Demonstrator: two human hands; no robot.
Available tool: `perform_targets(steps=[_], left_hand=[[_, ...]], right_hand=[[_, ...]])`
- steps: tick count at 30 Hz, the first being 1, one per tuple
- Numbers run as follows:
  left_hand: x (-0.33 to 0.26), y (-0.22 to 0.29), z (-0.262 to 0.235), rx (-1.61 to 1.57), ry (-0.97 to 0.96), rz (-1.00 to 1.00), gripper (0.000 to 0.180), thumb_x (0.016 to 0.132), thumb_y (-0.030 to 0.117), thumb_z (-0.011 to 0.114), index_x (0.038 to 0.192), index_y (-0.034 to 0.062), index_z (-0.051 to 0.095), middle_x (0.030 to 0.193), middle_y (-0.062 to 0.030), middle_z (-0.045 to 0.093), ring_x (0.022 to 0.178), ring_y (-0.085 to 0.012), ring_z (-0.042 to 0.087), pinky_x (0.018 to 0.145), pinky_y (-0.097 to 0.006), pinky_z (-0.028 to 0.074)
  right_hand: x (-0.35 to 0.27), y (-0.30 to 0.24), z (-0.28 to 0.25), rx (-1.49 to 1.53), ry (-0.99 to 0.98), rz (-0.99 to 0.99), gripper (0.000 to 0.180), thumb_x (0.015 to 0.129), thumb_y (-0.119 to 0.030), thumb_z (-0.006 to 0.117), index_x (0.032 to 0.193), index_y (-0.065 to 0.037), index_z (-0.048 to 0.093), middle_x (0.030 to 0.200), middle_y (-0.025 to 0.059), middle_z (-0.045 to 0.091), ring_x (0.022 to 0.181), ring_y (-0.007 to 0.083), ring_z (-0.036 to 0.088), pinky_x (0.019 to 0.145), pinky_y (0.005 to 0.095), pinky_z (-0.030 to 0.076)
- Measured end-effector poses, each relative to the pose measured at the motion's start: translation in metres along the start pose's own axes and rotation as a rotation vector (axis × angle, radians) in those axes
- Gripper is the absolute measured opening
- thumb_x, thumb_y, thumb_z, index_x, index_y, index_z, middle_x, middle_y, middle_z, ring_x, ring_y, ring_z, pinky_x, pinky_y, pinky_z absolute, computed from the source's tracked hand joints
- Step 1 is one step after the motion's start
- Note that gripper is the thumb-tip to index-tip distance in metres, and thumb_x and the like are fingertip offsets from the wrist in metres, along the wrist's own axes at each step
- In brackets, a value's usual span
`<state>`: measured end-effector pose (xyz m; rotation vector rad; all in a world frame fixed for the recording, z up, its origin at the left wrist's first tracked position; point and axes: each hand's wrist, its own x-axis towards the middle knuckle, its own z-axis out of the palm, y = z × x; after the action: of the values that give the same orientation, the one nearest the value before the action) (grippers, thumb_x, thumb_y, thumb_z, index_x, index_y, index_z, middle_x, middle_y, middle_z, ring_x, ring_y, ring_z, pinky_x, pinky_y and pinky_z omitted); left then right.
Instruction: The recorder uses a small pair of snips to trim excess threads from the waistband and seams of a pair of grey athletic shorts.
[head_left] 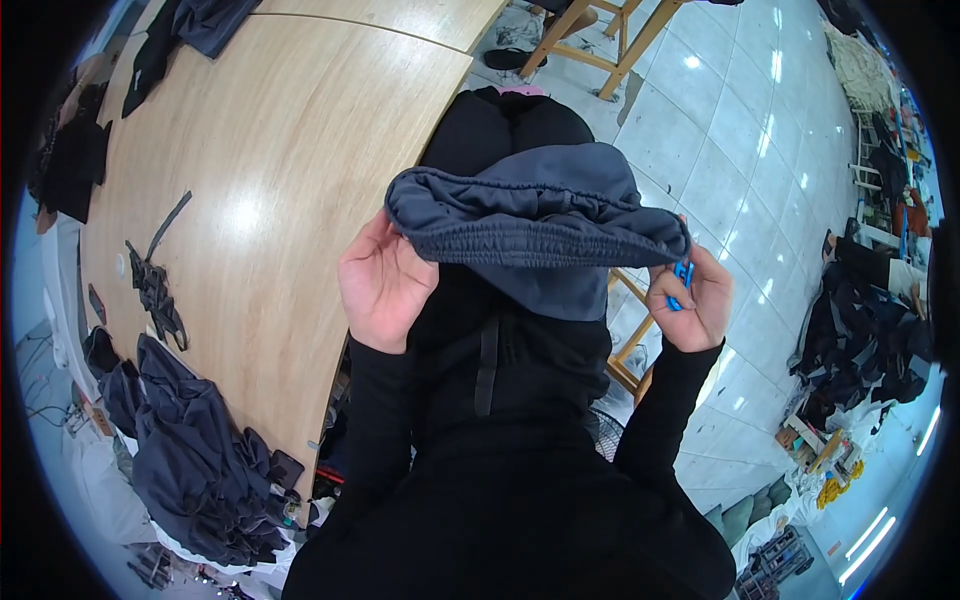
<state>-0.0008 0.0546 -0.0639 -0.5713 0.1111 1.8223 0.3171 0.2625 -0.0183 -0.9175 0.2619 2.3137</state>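
A dark grey-blue garment (540,230) with a gathered elastic waistband is stretched sideways above my lap, its waist opening turned up toward me. My left hand (385,285) grips the left end of the waistband, with the fingertips partly hidden behind the cloth. At the right end, my right hand (700,300) holds the band with its fingers partly behind it. A small blue tool (682,285), perhaps thread snips, is tucked in that same hand; its tip is hidden. The lower part of the garment hangs over my black-clothed legs.
Along my left runs a light wooden table (270,190). Dark fabric strips (155,295) and a heap of dark garments (200,450) lie on it, with a phone (286,470) beside the heap. A wooden stool (600,50) stands ahead on the tiled floor. Dark cloth (865,330) is piled far right.
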Motion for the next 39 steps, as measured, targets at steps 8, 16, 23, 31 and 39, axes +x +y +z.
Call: perform_targets(steps=[8,16,23,31,39], left_hand=[[0.001,0.001,-0.011,-0.17,-0.025,0.012,0.034,0.112,0.004,0.038,0.133,-0.0142,0.057,0.132,-0.0272,0.07,0.13,-0.037,0.067,0.119,-0.051,0.051],[-0.003,0.001,-0.014,-0.159,-0.073,0.006,0.035,0.111,0.003,0.039,0.134,-0.0151,0.057,0.135,-0.0284,0.068,0.131,-0.0377,0.067,0.12,-0.052,0.05],[-0.005,0.004,-0.018,-0.143,-0.106,0.013,0.035,0.111,0.002,0.04,0.138,-0.0155,0.056,0.14,-0.0298,0.066,0.133,-0.0376,0.066,0.122,-0.052,0.048],[-0.009,-0.016,0.013,0.313,-0.013,0.129,0.035,0.102,-0.001,0.056,0.135,-0.0105,0.061,0.129,-0.0215,0.073,0.123,-0.0276,0.071,0.111,-0.044,0.056],[0.004,-0.015,0.012,1.92,0.284,0.847,0.047,0.082,-0.011,0.076,0.126,0.0064,0.076,0.113,-0.0049,0.067,0.098,-0.0145,0.065,0.084,-0.027,0.053]], right_hand=[[0.004,0.001,-0.006,0.12,0.083,0.0,0.029,0.102,0.004,0.06,0.128,-0.002,0.071,0.11,0.0155,0.064,0.08,0.0101,0.05,0.045,0.0182,0.029],[0.005,0.0,-0.008,0.083,0.02,0.005,0.016,0.103,0.003,0.061,0.114,-0.002,0.071,0.112,0.0171,0.066,0.085,0.0117,0.054,0.043,0.0176,0.028],[0.004,0.001,-0.007,0.056,0.008,-0.007,0.015,0.103,0.002,0.061,0.114,-0.001,0.07,0.113,0.0172,0.068,0.086,0.0126,0.054,0.043,0.0176,0.028],[0.0,0.024,0.003,-0.217,0.001,-0.268,0.025,0.102,0.003,0.064,0.126,-0.001,0.066,0.112,0.0141,0.07,0.08,0.0094,0.059,0.047,0.018,0.029],[0.02,0.064,0.016,-1.784,0.058,-1.421,0.02,0.079,0.018,0.067,0.084,-0.001,0.072,0.099,0.0077,0.07,0.069,0.011,0.06,0.058,0.0265,0.044]])
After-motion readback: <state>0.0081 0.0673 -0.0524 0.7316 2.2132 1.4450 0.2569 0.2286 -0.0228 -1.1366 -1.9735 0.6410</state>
